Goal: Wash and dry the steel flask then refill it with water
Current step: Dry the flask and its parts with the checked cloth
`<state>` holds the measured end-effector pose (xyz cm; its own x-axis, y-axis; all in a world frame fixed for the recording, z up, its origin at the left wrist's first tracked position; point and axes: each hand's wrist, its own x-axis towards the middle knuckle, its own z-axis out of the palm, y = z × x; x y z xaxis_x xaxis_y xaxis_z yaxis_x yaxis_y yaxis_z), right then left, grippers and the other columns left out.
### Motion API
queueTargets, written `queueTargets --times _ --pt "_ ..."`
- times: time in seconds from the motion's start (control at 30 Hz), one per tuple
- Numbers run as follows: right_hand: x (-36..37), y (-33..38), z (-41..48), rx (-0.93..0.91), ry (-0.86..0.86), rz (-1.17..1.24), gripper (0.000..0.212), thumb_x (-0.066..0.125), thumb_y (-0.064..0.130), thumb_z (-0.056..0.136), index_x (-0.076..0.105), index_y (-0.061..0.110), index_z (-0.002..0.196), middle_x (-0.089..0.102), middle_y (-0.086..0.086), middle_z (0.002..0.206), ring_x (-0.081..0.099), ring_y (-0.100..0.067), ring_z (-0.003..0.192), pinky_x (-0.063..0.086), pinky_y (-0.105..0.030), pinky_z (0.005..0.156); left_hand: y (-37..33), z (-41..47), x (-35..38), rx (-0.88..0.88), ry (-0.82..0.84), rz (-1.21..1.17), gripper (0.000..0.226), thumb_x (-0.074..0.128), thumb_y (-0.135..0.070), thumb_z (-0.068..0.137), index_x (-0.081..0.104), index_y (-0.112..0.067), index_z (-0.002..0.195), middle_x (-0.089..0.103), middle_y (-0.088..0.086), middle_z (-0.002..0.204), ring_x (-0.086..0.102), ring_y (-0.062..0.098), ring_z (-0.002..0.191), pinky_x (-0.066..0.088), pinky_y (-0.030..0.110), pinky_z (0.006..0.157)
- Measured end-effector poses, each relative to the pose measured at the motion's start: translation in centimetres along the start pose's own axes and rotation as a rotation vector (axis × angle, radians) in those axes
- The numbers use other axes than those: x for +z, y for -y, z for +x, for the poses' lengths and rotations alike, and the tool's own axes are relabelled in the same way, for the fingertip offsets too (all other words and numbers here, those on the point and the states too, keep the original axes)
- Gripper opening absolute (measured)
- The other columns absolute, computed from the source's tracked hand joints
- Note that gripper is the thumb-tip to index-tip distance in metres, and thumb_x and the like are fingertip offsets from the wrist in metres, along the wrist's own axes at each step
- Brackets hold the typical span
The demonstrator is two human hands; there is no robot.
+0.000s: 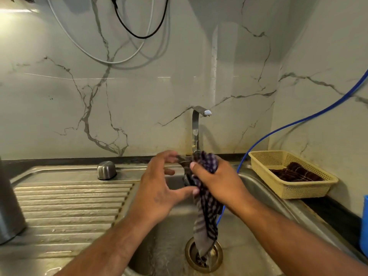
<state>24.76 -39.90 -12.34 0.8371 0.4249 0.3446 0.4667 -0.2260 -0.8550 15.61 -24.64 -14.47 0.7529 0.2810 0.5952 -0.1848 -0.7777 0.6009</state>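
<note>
The steel flask (pixel 9 204) stands at the far left edge of the drainboard, only partly in frame. Its rounded steel cap (pixel 106 169) sits on the sink rim behind the drainboard. Over the basin, my right hand (pixel 217 182) grips a dark checked cloth (pixel 207 212), whose tail hangs down to the drain (pixel 204 253). A small dark part (pixel 186 178) peeks out from the cloth under my right thumb; what it is cannot be told. My left hand (pixel 159 188) is beside it with fingers spread, its thumb touching the cloth.
The tap (pixel 196 132) rises behind my hands with no water running. A blue hose (pixel 278 129) drops into the wet sink basin (pixel 165 236). On the right counter, a beige basket (pixel 310 188) holds another dark cloth. A blue container (pixel 364 222) is at the right edge.
</note>
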Motion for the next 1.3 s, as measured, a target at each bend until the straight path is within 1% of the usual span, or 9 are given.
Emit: queueTargets --times 0.1,0.27,0.47,0.57,0.7,0.87,1.0,1.17,1.3 --pt "-0.3 0.5 0.0 0.211 -0.012 0.4 0.022 0.066 0.044 0.095 0.074 0.024 0.099 0.079 0.005 0.086 0.076 -0.015 0.085 0.057 -0.032 0.078 0.0 -0.1 -0.2 0.008 0.122 -0.079 0.047 0.079 -0.046 0.082 0.056 -0.048 0.124 0.066 -0.026 0.112 0.063 -0.007 0.104 0.054 0.016 0.084" --pt "0.1 0.7 -0.8 0.186 0.125 0.575 0.033 0.064 0.045 0.096 0.074 0.018 0.113 0.08 -0.002 0.098 0.077 -0.018 0.092 0.058 -0.041 0.092 0.0 -0.2 0.2 0.05 0.1 -0.078 0.035 0.065 -0.046 0.095 0.058 -0.04 0.129 0.068 -0.022 0.114 0.062 -0.009 0.106 0.048 0.007 0.086" --pt "-0.4 0.5 -0.7 -0.24 0.298 0.188 0.038 0.077 0.044 0.086 0.065 0.028 0.119 0.073 0.006 0.111 0.07 -0.009 0.106 0.055 -0.035 0.098 0.4 -0.1 -0.1 -0.18 0.094 -0.34 0.053 0.042 -0.07 0.095 0.07 -0.025 0.09 0.068 -0.006 0.076 0.062 0.013 0.073 0.047 0.031 0.07" --pt "-0.9 -0.7 -0.2 -0.488 0.288 -0.03 0.059 0.091 0.044 0.072 0.059 0.032 0.12 0.063 0.006 0.115 0.064 -0.014 0.11 0.054 -0.033 0.094 0.7 0.0 -0.4 -0.334 0.23 -0.559 0.067 0.052 -0.075 0.089 0.073 -0.014 0.103 0.073 0.017 0.097 0.063 0.037 0.088 0.042 0.038 0.07" --pt "-1.1 -1.8 0.5 -0.679 0.197 -0.17 0.064 0.093 0.043 0.07 0.057 0.028 0.121 0.055 0.005 0.116 0.059 -0.014 0.11 0.053 -0.032 0.092 0.6 0.1 -0.9 -0.334 0.297 -0.694 0.064 0.06 -0.053 0.083 0.066 0.008 0.101 0.057 0.016 0.089 0.043 0.026 0.082 0.033 0.029 0.059" --pt "-0.4 -1.6 0.3 -0.529 0.149 -0.053 0.052 0.091 0.043 0.07 0.059 0.032 0.11 0.063 0.01 0.108 0.065 -0.012 0.104 0.054 -0.032 0.089 0.7 0.1 -0.4 -0.244 0.196 -0.743 0.059 0.061 -0.05 0.087 0.069 0.007 0.099 0.059 0.022 0.086 0.044 0.026 0.083 0.036 0.03 0.065" --pt "-0.3 -1.2 0.1 -0.281 0.304 0.162 0.051 0.091 0.03 0.076 0.061 0.026 0.116 0.072 0.008 0.108 0.069 -0.008 0.105 0.055 -0.03 0.092 0.6 0.1 -0.5 -0.214 0.232 -0.75 0.041 0.059 -0.044 0.095 0.076 -0.01 0.109 0.068 0.027 0.112 0.054 0.025 0.096 0.039 0.04 0.079" --pt "-1.1 -0.9 -0.1 -0.569 0.265 -0.437 0.066 0.09 0.046 0.07 0.047 0.044 0.121 0.042 0.019 0.124 0.048 0.006 0.115 0.046 -0.009 0.095 1.2 0.4 -1.1 -0.212 0.283 -0.499 0.061 0.065 -0.074 0.08 0.076 -0.015 0.094 0.071 0.007 0.082 0.058 0.014 0.075 0.044 0.034 0.069" --pt "-0.8 -0.5 -0.3 -0.451 0.26 -0.198 0.059 0.093 0.047 0.067 0.049 0.043 0.107 0.056 0.016 0.11 0.058 -0.001 0.102 0.051 -0.016 0.086 1.1 0.7 -1.4 -0.148 0.176 -0.571 0.064 0.073 -0.07 0.076 0.076 -0.006 0.079 0.066 0.017 0.073 0.057 0.019 0.074 0.044 0.044 0.071"
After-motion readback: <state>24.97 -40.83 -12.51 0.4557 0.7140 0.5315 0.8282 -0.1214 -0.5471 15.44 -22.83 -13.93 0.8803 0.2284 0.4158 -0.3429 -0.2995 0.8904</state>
